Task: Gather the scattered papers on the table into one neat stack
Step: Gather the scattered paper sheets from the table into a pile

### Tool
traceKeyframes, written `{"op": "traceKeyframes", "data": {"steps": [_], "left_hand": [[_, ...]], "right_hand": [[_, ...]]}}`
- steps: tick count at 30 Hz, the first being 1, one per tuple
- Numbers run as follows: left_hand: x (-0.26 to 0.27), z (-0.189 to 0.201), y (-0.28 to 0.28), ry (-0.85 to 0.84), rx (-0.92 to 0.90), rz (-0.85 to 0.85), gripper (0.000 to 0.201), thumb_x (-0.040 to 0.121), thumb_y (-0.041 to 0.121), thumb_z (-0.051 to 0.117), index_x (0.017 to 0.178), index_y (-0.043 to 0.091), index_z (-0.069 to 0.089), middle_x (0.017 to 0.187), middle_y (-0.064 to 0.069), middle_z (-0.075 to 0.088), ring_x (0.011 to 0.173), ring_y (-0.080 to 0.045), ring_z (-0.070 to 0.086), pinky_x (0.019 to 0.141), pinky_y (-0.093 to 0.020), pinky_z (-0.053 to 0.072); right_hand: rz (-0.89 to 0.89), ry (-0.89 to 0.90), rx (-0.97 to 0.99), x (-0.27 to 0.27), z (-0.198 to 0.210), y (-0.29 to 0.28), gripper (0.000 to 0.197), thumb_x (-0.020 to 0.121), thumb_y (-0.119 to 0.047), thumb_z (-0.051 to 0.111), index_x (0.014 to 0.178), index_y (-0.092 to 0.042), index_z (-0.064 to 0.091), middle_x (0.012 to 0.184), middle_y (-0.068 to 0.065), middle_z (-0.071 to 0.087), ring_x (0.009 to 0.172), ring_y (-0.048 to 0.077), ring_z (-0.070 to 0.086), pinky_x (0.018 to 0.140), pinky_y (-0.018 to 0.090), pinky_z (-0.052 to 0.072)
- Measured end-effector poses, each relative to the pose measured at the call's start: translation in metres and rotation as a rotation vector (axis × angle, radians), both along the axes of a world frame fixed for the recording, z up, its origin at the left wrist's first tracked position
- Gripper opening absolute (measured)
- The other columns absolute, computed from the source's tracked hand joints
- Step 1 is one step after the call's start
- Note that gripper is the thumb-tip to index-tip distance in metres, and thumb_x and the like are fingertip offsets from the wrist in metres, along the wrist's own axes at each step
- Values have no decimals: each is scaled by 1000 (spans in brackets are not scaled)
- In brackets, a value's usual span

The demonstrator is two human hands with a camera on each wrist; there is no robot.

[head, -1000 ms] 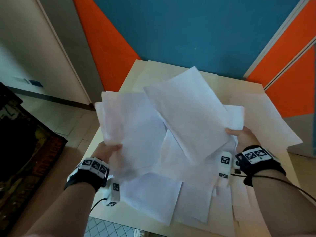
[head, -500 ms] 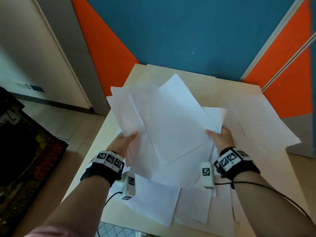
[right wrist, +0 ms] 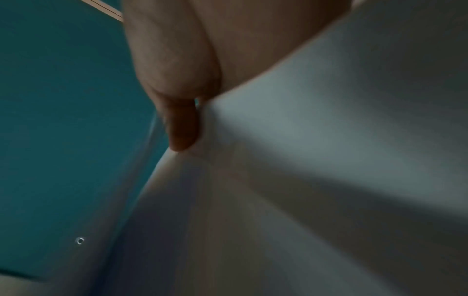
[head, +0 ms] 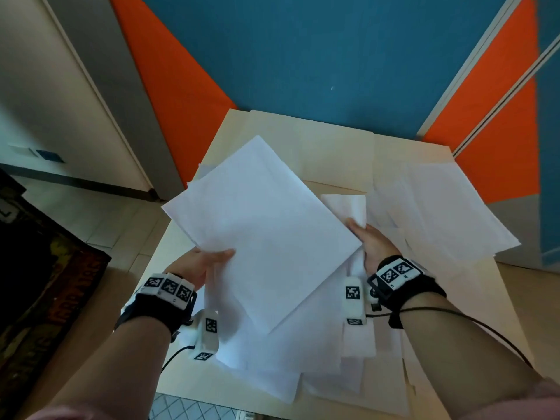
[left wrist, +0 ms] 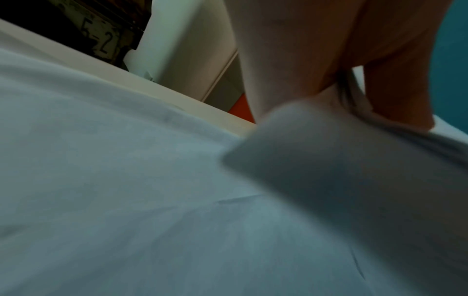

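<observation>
A bundle of white papers (head: 266, 234) is lifted above the beige table (head: 333, 147), held between both hands. My left hand (head: 203, 263) grips its near left edge, thumb lying on top. My right hand (head: 371, 241) holds the right edge, thumb on the sheets. The left wrist view shows my left hand (left wrist: 354, 66) pinching the papers (left wrist: 329, 160) between thumb and fingers. In the right wrist view my right hand (right wrist: 182, 112) presses on the papers (right wrist: 329, 140). More loose sheets (head: 288, 353) lie under the bundle, and others (head: 439, 213) spread over the table's right side.
An orange and teal wall (head: 318, 56) stands right behind the table. A dark printed object (head: 45, 283) lies on the floor at the left. The table's near edge (head: 212, 392) runs just above a tiled floor.
Both hands have come closer together, drawing the fanned sheets into a tighter bundle. The top sheets now overlap more squarely.
</observation>
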State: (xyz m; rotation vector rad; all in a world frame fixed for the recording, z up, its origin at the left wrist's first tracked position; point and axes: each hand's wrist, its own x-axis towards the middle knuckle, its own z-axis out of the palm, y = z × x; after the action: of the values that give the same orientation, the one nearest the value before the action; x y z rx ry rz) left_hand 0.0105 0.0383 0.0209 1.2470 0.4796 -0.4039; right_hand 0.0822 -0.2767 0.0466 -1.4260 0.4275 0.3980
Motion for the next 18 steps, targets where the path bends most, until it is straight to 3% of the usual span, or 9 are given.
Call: {"op": "traceKeyframes", "data": {"steps": [2, 4, 5, 8, 11, 13, 14, 16, 18], "left_hand": [[-2, -4, 4, -10, -31, -75, 96, 29, 32, 94, 115, 3, 62, 110, -14, 71, 98, -28, 70, 78, -36, 58], [-3, -6, 4, 2, -38, -129, 95, 26, 32, 95, 112, 6, 62, 106, -11, 73, 96, -25, 70, 75, -33, 57], [-4, -7, 2, 12, -28, -147, 95, 23, 31, 95, 110, 7, 63, 104, -11, 74, 94, -25, 71, 74, -32, 56], [-4, -6, -7, 55, 17, -186, 88, 17, 25, 95, 99, 7, 66, 94, -10, 76, 84, -24, 72, 67, -31, 57], [-5, -3, -11, 64, 69, -200, 42, 59, -4, 80, 96, 8, 63, 77, -2, 77, 80, -24, 70, 60, -26, 58], [-6, -2, -7, 68, 135, -182, 39, 71, -19, 60, 98, 10, 59, 72, 2, 76, 74, -18, 71, 58, -24, 57], [-6, -1, -4, 78, 164, -176, 41, 71, -21, 57, 99, 9, 59, 73, 0, 76, 70, -17, 71, 60, -26, 57], [-6, -2, 3, 94, 197, -166, 43, 74, -23, 54, 109, 3, 57, 89, -9, 72, 78, -24, 67, 77, -37, 54], [-6, -3, 5, 133, 216, -155, 44, 77, -22, 53, 116, -2, 54, 99, -15, 65, 86, -30, 61, 92, -45, 45]], "right_hand": [[74, 18, -71, 0, 3, 0, 43, 89, -35, 56, 124, -9, 56, 109, 8, 68, 96, 25, 65, 86, 31, 50], [255, -24, -332, -2, 12, 9, 40, 93, -41, 48, 122, -15, 54, 107, -1, 63, 88, 16, 61, 68, 16, 48], [330, -46, -470, -1, 14, 15, 42, 94, -42, 44, 125, -16, 52, 107, 0, 61, 86, 15, 57, 63, 17, 43], [513, -82, -681, 2, 15, 33, 46, 95, -40, 40, 130, -10, 49, 125, 12, 57, 103, 24, 53, 78, 24, 34], [383, -47, -567, 4, 9, 40, 42, 93, -34, 47, 126, -9, 53, 117, 3, 59, 100, 23, 56, 77, 28, 45], [339, -32, -481, 5, 1, 35, 40, 85, -36, 56, 122, -20, 56, 120, 2, 64, 103, 25, 60, 86, 40, 51], [379, -6, -471, 3, -1, 31, 43, 81, -38, 61, 121, -26, 56, 117, -1, 66, 103, 22, 61, 84, 41, 52], [446, 77, -364, -2, -4, 23, 54, 76, -46, 66, 126, -31, 52, 119, -9, 63, 109, 19, 58, 82, 38, 49], [424, 158, -241, -7, -6, 16, 68, 77, -57, 61, 136, -30, 41, 129, -8, 53, 120, 23, 50, 93, 44, 46]]}}
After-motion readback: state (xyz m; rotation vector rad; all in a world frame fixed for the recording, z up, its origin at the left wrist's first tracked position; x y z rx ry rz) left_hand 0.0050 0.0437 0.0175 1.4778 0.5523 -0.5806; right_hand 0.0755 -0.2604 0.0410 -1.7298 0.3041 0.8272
